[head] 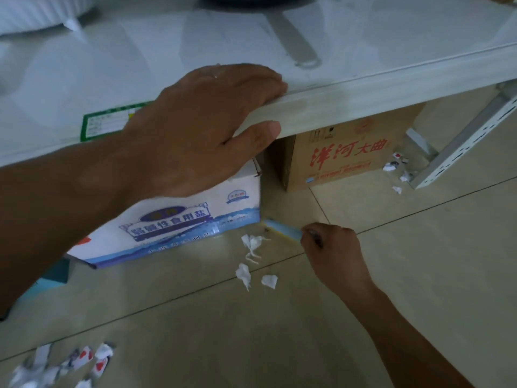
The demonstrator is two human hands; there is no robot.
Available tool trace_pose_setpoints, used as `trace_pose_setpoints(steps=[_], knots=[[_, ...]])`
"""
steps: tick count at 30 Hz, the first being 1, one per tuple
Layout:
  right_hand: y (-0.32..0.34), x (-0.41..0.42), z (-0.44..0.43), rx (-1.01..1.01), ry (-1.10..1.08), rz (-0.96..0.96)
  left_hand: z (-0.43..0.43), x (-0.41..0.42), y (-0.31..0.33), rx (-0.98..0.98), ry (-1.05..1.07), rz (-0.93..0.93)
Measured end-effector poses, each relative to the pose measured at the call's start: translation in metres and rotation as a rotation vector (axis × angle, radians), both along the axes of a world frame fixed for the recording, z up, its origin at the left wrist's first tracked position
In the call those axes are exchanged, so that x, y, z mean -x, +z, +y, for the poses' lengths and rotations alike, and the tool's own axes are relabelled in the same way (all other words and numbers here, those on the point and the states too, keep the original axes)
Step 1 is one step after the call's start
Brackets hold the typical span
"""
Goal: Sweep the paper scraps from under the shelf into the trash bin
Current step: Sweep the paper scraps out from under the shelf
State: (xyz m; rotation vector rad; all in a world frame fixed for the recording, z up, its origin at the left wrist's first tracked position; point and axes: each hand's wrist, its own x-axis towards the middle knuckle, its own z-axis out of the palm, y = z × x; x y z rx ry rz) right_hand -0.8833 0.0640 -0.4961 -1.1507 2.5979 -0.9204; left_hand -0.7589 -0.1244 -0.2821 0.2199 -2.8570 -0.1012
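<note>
My left hand [201, 130] grips the front edge of the pale shelf [363, 93], fingers on top and thumb under the lip. Low on the floor, my right hand [333, 250] is shut on a light blue strip-like tool [282, 228] whose far end points into the gap between two boxes. White paper scraps [253, 245] lie on the tiles just left of that hand, with two more pieces [270, 281] nearer me. Another cluster of scraps [396, 166] sits under the shelf by the metal leg. A pile of torn scraps [64, 365] with red marks lies at the bottom left.
A white and blue carton [173, 225] and a brown cardboard box [344, 158] stand under the shelf with a narrow gap between them. A perforated metal shelf leg [458, 147] slants at the right. A pan handle [293, 40] rests on the shelf top. No trash bin is in view.
</note>
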Motion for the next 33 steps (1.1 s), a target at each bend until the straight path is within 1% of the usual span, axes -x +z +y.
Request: trace_pose_setpoints(steps=[2, 6, 8, 10, 12, 15, 17, 18, 21, 24, 26, 29, 33], knots=[[-0.008, -0.003, -0.006, -0.032, -0.009, 0.086, 0.000, 0.000, 0.001, -0.001, -0.003, -0.011], [-0.020, -0.013, -0.025, -0.282, 0.085, 0.189, -0.002, 0.000, 0.000, 0.015, -0.016, -0.029], [-0.011, -0.017, -0.024, -0.263, 0.091, 0.199, -0.004, 0.001, 0.000, 0.020, -0.028, -0.035], [0.000, -0.017, -0.020, -0.188, 0.042, 0.237, -0.005, 0.001, 0.000, 0.012, -0.040, -0.028], [0.006, -0.017, -0.023, -0.191, -0.008, 0.254, -0.005, 0.001, -0.001, -0.001, -0.048, -0.021], [0.001, -0.022, -0.034, -0.302, -0.046, 0.231, -0.006, 0.000, -0.003, -0.024, -0.060, -0.015], [-0.001, -0.032, -0.039, -0.396, -0.011, 0.179, -0.008, -0.001, -0.002, -0.031, -0.065, -0.027], [0.000, -0.037, -0.040, -0.412, 0.008, 0.155, -0.008, -0.001, -0.001, -0.033, -0.067, -0.042], [0.014, -0.052, -0.034, -0.356, -0.017, 0.108, -0.009, -0.001, 0.002, -0.042, -0.071, -0.073], [0.033, -0.058, -0.023, -0.284, -0.080, 0.122, -0.010, -0.001, 0.002, -0.058, -0.085, -0.076], [0.042, -0.049, -0.026, -0.260, -0.129, 0.169, -0.011, 0.000, 0.001, -0.047, -0.082, -0.071], [0.036, -0.024, -0.049, -0.290, -0.146, 0.206, -0.010, 0.002, 0.000, -0.024, -0.083, -0.070], [0.014, -0.004, -0.074, -0.431, -0.015, 0.142, -0.011, 0.002, -0.001, 0.002, -0.060, -0.040]])
